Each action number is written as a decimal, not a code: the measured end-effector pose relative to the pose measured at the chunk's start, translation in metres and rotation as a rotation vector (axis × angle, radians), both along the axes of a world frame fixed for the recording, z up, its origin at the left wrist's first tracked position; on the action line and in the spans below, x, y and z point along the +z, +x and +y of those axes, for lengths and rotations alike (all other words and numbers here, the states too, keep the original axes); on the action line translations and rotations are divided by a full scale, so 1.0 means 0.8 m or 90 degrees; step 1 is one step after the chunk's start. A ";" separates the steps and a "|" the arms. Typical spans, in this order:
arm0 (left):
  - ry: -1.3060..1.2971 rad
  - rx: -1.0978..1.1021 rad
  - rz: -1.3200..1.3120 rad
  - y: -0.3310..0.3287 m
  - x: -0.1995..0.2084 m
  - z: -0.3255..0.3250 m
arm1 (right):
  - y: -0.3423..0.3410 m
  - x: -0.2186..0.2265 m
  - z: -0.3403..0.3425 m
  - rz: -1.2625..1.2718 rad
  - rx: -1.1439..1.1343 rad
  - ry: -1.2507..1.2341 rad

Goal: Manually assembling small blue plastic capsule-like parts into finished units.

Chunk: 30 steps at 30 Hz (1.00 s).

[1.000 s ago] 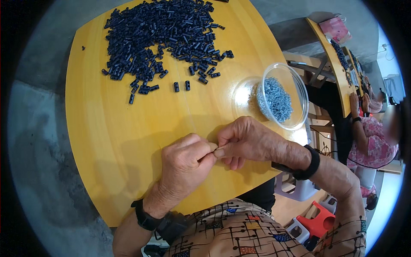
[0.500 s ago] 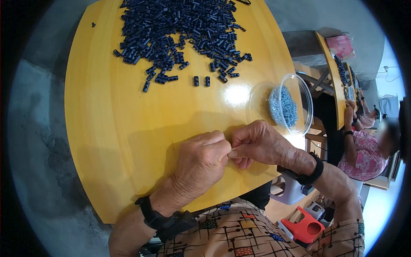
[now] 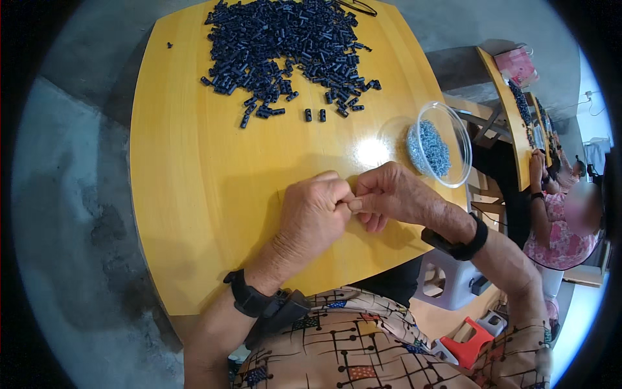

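Observation:
My left hand [image 3: 317, 207] and my right hand [image 3: 395, 198] meet fingertip to fingertip just above the near part of the yellow table [image 3: 194, 214]. Both are closed in a pinch. Whatever lies between the fingers is hidden by them. Beyond the hands, two small black cylindrical parts with holes [image 3: 315, 115] stand side by side, apart from a large heap of the same black parts [image 3: 285, 45]. To the right of my right hand, a clear round plastic tub [image 3: 459, 146] holds many small silvery metal pieces [image 3: 429, 149], probably screws.
A single tiny dark piece [image 3: 170, 45] lies at the far left of the table. Past the right edge are a grey plastic stool [image 3: 447, 282] and a red one [image 3: 468, 343]. Farther right, a person in a pink patterned top [image 3: 551, 236] sits at another table [image 3: 508, 123].
The whole view has shifted slightly, with the table lower right-to-left tilt changed. My hands stay pinched together at nearly the same place over the table.

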<state>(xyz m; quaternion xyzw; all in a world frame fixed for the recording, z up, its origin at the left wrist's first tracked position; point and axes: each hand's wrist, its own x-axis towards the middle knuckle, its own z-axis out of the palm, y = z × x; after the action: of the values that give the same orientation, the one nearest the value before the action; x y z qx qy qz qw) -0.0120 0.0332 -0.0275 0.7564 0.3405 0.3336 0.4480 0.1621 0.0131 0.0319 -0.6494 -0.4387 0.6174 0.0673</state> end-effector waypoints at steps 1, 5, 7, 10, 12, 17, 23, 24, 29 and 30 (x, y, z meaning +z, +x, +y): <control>-0.047 -0.005 -0.005 -0.002 0.000 0.001 | 0.002 -0.004 -0.004 0.043 -0.013 0.031; -0.260 -0.023 -0.072 -0.017 0.016 0.006 | 0.004 -0.002 -0.042 0.215 -0.169 0.130; -0.543 -0.079 -0.233 -0.022 0.029 0.016 | 0.002 -0.006 -0.056 0.217 -0.152 0.163; -0.626 -0.130 -0.263 -0.020 0.021 0.015 | -0.022 -0.012 -0.074 0.285 -0.259 0.370; -0.684 -0.169 -0.289 -0.021 0.018 0.013 | -0.030 -0.011 -0.079 0.271 -0.248 0.421; -0.778 -0.241 -0.325 -0.018 0.023 0.006 | -0.032 -0.017 -0.095 0.250 -0.253 0.497; -0.748 -0.265 -0.322 -0.018 0.016 -0.003 | -0.031 -0.023 -0.100 0.092 -0.196 0.671; -0.747 -0.267 -0.321 -0.018 0.018 -0.004 | -0.032 -0.022 -0.100 0.091 -0.197 0.673; -0.729 -0.242 -0.244 -0.018 0.031 -0.009 | -0.036 -0.028 -0.100 0.121 -0.233 0.709; -0.732 -0.263 -0.250 -0.016 0.033 -0.010 | -0.037 -0.031 -0.102 0.124 -0.249 0.681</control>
<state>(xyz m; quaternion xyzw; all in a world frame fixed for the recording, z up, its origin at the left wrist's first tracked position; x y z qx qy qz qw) -0.0251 0.0250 -0.0015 0.3699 0.2238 0.1366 0.8913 0.1323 -0.0686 0.0070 -0.5342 -0.5535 0.3425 0.5394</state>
